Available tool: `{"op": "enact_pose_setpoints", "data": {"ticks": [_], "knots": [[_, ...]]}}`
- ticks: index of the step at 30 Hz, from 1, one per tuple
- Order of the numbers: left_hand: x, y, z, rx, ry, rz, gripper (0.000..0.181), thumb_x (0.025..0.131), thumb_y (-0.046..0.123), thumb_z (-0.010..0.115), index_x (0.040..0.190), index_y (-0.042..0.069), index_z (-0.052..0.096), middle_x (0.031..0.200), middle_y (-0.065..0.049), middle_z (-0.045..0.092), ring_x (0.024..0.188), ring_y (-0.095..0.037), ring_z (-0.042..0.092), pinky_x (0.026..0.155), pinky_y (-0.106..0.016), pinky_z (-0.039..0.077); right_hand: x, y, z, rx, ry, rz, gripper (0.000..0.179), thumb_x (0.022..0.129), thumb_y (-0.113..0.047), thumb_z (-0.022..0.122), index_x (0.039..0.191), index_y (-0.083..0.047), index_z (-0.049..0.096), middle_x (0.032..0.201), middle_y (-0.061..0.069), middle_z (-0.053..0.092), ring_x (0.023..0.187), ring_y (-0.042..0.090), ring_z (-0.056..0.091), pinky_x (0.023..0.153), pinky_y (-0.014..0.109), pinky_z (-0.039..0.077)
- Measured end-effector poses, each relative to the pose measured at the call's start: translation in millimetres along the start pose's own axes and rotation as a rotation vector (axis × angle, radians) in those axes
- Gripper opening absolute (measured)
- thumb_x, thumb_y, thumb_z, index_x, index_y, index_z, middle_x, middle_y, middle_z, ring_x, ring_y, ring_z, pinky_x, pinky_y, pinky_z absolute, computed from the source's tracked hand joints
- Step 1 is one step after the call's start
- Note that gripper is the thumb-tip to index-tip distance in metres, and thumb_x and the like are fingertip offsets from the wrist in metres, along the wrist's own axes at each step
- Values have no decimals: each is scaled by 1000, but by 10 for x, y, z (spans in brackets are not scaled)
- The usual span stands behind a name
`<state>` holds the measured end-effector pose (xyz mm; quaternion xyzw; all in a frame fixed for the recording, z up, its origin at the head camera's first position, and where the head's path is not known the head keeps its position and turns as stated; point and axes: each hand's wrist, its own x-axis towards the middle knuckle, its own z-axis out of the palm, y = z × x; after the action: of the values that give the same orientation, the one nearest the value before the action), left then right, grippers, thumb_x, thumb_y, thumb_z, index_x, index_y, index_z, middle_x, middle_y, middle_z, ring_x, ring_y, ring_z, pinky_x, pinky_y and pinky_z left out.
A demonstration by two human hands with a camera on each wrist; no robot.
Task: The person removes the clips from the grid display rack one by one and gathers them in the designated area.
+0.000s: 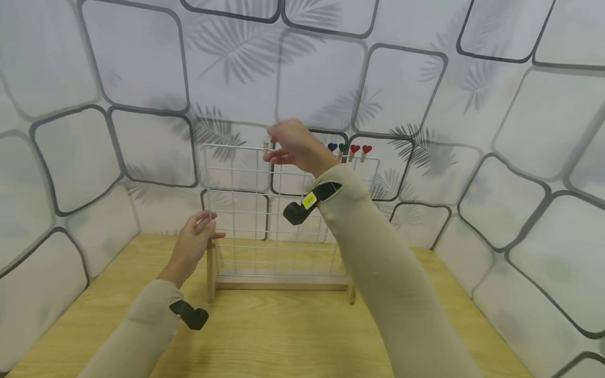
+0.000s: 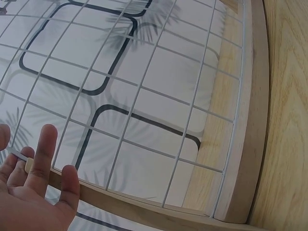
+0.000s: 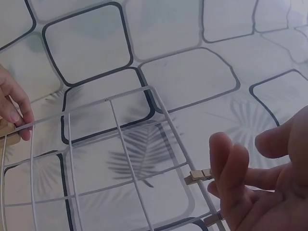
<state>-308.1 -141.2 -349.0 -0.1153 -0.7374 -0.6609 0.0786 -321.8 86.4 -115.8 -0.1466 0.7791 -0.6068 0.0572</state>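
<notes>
A white wire grid rack [image 1: 244, 212] stands upright in a wooden base. My left hand [image 1: 197, 231] holds its left edge wire just above the wooden post [image 2: 120, 202]; thumb and some fingers lie around the wire, and two fingers stick out. My right hand [image 1: 295, 144] is at the top wire, with curled fingers at a small wooden clothespin [image 3: 198, 176] clipped there. The fingers cover that clothespin's upper end. Farther right, heart clothespins sit on the same wire: a blue one [image 1: 332, 147], a green one [image 1: 342, 148] and two red ones, the outermost red clothespin [image 1: 366, 150] included.
The rack rests on a yellow wood-grain table [image 1: 283, 331]. Patterned wall covering [image 1: 321, 79] with squares and leaves surrounds the back and sides. The right forearm [image 1: 383, 257] passes in front of the rack's right part. Another clothespin [image 3: 212, 219] shows partly beside the right hand.
</notes>
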Motion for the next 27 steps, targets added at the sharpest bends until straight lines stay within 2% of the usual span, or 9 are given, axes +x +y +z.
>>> {"op": "enact_pose_setpoints", "data": {"ticks": [5, 7, 11, 16, 21, 27], "knots": [[-30, 13, 13, 6, -6, -5, 57, 106, 30, 39, 152, 1, 18, 156, -14, 29, 95, 1, 60, 83, -29, 48, 21, 27, -5, -140, 8, 11, 44, 105, -16, 45, 145, 0, 37, 136, 11, 46, 73, 17, 63, 62, 22, 51], [-34, 9, 12, 14, -2, -2, 58, 106, 31, 38, 151, 0, 18, 155, -14, 29, 95, 1, 60, 83, -29, 48, 35, 50, 14, -172, 22, 2, 40, 104, -16, 46, 141, 0, 42, 128, 12, 52, 71, 16, 63, 62, 22, 51], [-32, 16, 9, 16, 7, -2, 59, 106, 32, 38, 151, 0, 19, 155, -13, 30, 94, 2, 60, 84, -31, 47, 67, 93, 62, -183, 75, -30, 32, 102, -15, 51, 130, -2, 49, 116, 12, 57, 68, 15, 64, 59, 21, 52], [-26, 34, 22, 3, 3, -7, 59, 106, 32, 38, 151, 0, 18, 155, -13, 30, 94, 1, 60, 83, -29, 47, 77, 140, 89, -199, 148, -79, 27, 100, -16, 56, 125, -5, 54, 111, 8, 58, 70, 15, 65, 61, 23, 52], [-22, 32, 21, 5, 7, -12, 58, 106, 32, 37, 152, 1, 18, 155, -13, 30, 95, 0, 60, 83, -30, 47, 76, 160, 117, -231, 179, -90, 21, 99, -15, 58, 118, -6, 62, 103, 7, 62, 70, 15, 65, 64, 25, 53], [-22, 37, 8, 6, 13, -2, 58, 106, 32, 38, 151, 0, 19, 155, -13, 31, 93, 2, 60, 83, -31, 47, 75, 170, 150, -257, 225, -121, 11, 97, -12, 61, 106, -7, 65, 97, 6, 63, 69, 15, 64, 62, 24, 51]]}}
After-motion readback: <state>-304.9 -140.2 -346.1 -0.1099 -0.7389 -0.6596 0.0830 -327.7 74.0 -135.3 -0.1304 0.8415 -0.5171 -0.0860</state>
